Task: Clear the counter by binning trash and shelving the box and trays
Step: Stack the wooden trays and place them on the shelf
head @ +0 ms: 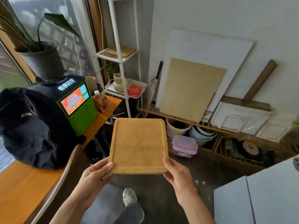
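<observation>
Both hands, left hand and right hand, grip the wooden tray at frame centre; shelving seems underway, next sliding it level onto the white shelf above.

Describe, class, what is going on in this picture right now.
A person holds a wooden tray in the air with both hands, the left hand and right hand each gripping a near corner. Ahead stands a white shelf rack: another wooden tray lies on a higher shelf, and a red box and vase sit lower.
</observation>
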